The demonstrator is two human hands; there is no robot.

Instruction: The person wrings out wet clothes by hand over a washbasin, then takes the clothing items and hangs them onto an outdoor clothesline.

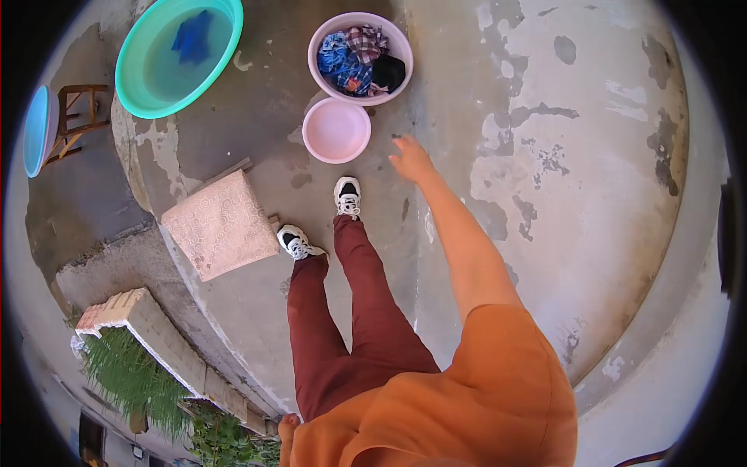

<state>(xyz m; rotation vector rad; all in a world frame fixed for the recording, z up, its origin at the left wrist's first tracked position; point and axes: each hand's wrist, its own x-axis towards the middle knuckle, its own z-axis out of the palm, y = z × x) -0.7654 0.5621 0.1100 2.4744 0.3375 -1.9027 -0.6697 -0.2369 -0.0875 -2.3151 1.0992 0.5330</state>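
My right hand point(412, 161) reaches forward over the wet concrete with its fingers apart and nothing visible in them. Closest to it is a small pink basin point(336, 131) with nothing seen inside. Touching that basin's far side stands a larger pink basin point(312, 58). A heap of clothes point(346, 64) fills it: blue patterned, plaid and black pieces. Low in the view, my left hand point(288, 434) shows only in part beside my orange shirt, its fingers mostly hidden.
A big green tub point(124, 82) of cloudy water holds a blue cloth point(192, 39). Left of my feet is a low seat with a patterned pink cover point(222, 226). A wooden stool point(76, 121) stands by a blue basin point(36, 132). A planter wall point(167, 342) borders green plants point(132, 373).
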